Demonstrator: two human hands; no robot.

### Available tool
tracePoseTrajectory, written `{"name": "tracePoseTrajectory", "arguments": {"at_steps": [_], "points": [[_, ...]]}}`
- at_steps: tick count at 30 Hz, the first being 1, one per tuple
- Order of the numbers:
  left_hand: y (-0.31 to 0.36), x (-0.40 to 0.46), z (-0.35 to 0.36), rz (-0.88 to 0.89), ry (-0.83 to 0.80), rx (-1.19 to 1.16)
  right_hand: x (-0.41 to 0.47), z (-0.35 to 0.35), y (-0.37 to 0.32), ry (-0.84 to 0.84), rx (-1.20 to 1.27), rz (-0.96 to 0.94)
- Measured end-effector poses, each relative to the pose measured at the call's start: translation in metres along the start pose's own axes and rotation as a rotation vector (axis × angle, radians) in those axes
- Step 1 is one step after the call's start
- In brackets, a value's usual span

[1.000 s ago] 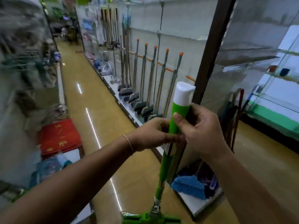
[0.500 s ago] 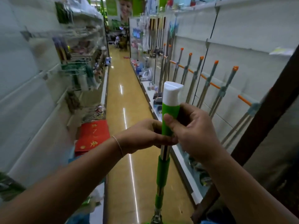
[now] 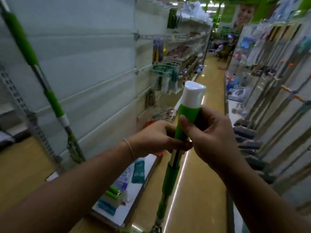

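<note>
From the head camera, a green mop (image 3: 188, 115) stands nearly upright in the middle of a shop aisle, its white cap (image 3: 193, 96) topmost and its shaft running down past a chrome section and further green sleeves to the bottom edge of the frame, where the head is cut off. Both hands hold it at the upper grip: the left hand (image 3: 156, 138) comes in from the left, its fingers (image 3: 179, 145) curled round the lower end of the green grip just above the chrome part, a thin thread bracelet (image 3: 130, 147) on the wrist. The right hand (image 3: 212, 137) wraps the grip from the right and a little higher, thumb (image 3: 184, 123) pressed across the front of the green, the other fingers hidden behind the handle. The two hands touch each other at the shaft. A second green mop (image 3: 50, 96) leans tilted against the pale shelving (image 3: 87, 68) on the left, well apart. Along the right, a blurred row of grey mops (image 3: 249, 132) stands against the wall. The glossy yellow floor (image 3: 203, 182) runs between the shelves
</note>
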State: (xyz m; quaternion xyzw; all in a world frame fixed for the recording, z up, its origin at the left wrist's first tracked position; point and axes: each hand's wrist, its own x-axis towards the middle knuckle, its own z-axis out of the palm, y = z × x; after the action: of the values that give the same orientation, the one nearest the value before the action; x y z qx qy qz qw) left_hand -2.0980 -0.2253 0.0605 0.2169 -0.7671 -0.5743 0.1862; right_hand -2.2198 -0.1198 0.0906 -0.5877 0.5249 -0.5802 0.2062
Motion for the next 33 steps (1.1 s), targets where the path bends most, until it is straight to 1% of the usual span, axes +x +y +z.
{"name": "tracePoseTrajectory", "arguments": {"at_steps": [4,7,13,15,20,28,33], "points": [[0.012,-0.007,-0.009,-0.006,0.160,-0.064,0.032,0.001,0.002,-0.118,0.069,-0.088],[0.018,-0.021,-0.019,-0.004,0.300,-0.074,0.049,0.017,-0.006,-0.191,0.174,-0.123],[0.035,-0.059,-0.049,-0.017,0.573,-0.093,0.078,0.063,-0.029,-0.243,0.283,-0.154],[0.045,-0.070,-0.059,-0.019,0.639,-0.099,0.088,0.077,-0.039,-0.267,0.306,-0.159],[0.070,-0.094,-0.084,-0.031,0.748,-0.068,0.108,0.107,-0.064,-0.325,0.358,-0.183],[0.082,-0.125,-0.125,-0.007,0.856,0.082,0.130,0.156,-0.099,-0.336,0.462,-0.188],[0.093,-0.131,-0.149,0.067,0.982,0.069,0.152,0.184,-0.122,-0.320,0.557,-0.169]]}}
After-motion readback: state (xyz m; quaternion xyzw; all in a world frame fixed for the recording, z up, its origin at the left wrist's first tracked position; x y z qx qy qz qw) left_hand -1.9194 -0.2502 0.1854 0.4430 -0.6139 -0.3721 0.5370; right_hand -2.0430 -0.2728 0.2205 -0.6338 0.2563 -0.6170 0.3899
